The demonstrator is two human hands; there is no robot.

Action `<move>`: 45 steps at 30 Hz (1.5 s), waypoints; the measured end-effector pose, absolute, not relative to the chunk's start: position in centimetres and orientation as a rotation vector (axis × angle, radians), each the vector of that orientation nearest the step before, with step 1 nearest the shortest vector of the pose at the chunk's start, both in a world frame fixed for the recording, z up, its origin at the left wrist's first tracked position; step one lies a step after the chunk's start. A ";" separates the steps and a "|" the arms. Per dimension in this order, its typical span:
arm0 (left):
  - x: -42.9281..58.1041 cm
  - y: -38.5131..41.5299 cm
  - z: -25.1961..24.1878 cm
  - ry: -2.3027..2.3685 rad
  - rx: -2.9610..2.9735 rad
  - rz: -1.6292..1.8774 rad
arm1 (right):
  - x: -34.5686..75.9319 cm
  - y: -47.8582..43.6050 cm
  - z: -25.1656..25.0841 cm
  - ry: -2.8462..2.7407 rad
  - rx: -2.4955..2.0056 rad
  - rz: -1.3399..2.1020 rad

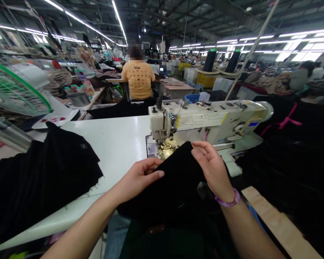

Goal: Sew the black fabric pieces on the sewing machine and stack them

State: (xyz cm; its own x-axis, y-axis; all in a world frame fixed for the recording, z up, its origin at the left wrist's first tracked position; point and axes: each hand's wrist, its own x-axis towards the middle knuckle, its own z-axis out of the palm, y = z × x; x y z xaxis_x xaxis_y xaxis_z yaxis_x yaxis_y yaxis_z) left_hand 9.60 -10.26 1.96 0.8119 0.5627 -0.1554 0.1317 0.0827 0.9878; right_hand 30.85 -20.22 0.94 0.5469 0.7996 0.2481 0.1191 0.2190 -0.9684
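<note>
A piece of black fabric point(175, 176) hangs between my two hands, just in front of the sewing machine point(199, 118). With thumb on top and fingers beneath, my left hand point(142, 176) grips its left edge. My right hand point(212, 162), a purple band on the wrist, pinches the upper right corner. The corner is raised beside the lit needle area point(166, 147); whether the fabric touches the machine there cannot be made out. The lower part of the fabric drops toward my lap and blends with dark clothing.
Black fabric pieces point(43, 172) are heaped on the white tabletop point(108, 140) at left. More dark cloth point(291, 151) with a pink tie lies at right, near a wooden board point(280, 223). A green-rimmed fan point(16, 86) stands at left. A person in a yellow shirt point(137, 79) sits ahead.
</note>
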 end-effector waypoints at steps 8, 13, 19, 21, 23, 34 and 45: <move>10.0 -11.8 1.7 0.706 1.591 0.623 | 28.0 -20.7 0.4 -1.118 -1.282 0.645; 11.1 -12.8 1.9 0.777 1.662 0.756 | 27.3 -21.2 0.4 -1.215 -1.271 0.586; 11.2 -12.7 1.6 0.744 1.702 0.746 | 28.2 -21.4 1.3 -1.445 -1.230 0.439; 11.3 -12.7 1.5 0.734 1.729 0.725 | 28.6 -21.3 1.5 -1.472 -1.258 0.461; 11.3 -12.7 1.4 0.725 1.754 0.687 | 29.0 -21.3 1.7 -1.492 -1.306 0.554; 11.4 -13.0 1.5 0.678 1.832 0.568 | 30.4 -21.4 2.3 -1.483 -1.355 0.988; 11.5 -15.1 -0.4 0.736 2.244 1.187 | 29.0 -21.7 1.8 -1.471 -1.380 0.603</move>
State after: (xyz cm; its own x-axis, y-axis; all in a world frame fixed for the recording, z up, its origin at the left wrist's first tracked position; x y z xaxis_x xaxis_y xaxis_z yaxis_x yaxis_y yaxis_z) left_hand 11.46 -15.14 -0.39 0.4753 0.6587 0.5832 0.2289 -0.7327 0.6409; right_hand 29.02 -21.68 1.83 0.1390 0.9379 0.3179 0.4453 0.2275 -0.8660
